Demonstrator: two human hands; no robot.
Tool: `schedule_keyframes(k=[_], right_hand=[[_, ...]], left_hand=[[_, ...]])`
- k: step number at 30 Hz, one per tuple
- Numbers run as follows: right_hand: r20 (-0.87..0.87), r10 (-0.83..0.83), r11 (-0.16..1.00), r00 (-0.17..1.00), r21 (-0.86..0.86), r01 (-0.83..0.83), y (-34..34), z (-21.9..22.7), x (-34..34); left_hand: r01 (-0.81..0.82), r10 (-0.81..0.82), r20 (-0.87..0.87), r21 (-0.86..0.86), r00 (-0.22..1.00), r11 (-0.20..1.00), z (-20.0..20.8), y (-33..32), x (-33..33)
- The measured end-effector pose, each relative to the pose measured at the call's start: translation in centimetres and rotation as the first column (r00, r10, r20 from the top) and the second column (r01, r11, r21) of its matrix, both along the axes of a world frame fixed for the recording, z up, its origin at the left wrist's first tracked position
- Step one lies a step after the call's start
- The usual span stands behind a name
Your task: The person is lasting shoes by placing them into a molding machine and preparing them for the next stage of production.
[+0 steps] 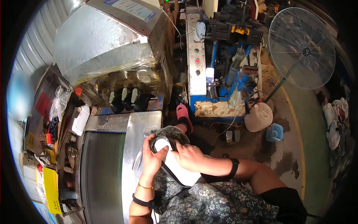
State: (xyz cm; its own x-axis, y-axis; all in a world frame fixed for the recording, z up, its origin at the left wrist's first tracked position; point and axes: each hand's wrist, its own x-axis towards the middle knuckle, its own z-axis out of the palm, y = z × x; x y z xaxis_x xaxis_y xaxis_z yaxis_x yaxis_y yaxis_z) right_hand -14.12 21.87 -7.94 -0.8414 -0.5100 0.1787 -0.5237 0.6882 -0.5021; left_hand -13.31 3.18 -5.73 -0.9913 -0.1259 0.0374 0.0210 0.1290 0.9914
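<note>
Over my lap, both hands hold a shoe upper (181,168) with a long white underside facing up and a dark edge round it. My left hand (151,158) grips its far-left edge, the thumb lying on the white surface. My right hand (189,157) is bent over the far right side, fingers pressed near the toe end. Dark, fuzzy-looking material (172,133) shows just beyond my fingers; I cannot tell whether it belongs to the shoe. A floral apron (216,201) covers my lap beneath it.
Left of me runs a dark conveyor belt (102,168) beside a metal ledge (143,123). Several black shoes (128,101) stand at the metal hood's (100,41) opening. A blue machine (223,86), white jug (258,117), blue basket (275,132) and standing fan (302,48) are ahead and right.
</note>
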Motion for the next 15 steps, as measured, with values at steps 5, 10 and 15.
schedule_keyframes(k=[5, 10, 15], right_hand=[[0.374, 0.255, 0.908, 0.892, -0.411, -0.087, 2.4, -1.1, 0.0], [0.669, 0.522, 0.668, 0.529, -0.706, 0.234, 4.2, -3.0, 2.3], [0.664, 0.375, 0.747, 0.647, -0.63, 0.213, 1.2, -2.4, 3.1]], left_hand=[[0.037, -0.037, 0.034, -0.009, 0.999, 0.999, 1.1, 0.7, 0.8], [0.151, -0.188, 0.015, 0.532, 0.982, 0.833, 1.5, 0.5, 1.6], [-0.349, 0.357, -0.026, 0.159, 0.934, 0.924, 0.4, 1.9, 4.0]])
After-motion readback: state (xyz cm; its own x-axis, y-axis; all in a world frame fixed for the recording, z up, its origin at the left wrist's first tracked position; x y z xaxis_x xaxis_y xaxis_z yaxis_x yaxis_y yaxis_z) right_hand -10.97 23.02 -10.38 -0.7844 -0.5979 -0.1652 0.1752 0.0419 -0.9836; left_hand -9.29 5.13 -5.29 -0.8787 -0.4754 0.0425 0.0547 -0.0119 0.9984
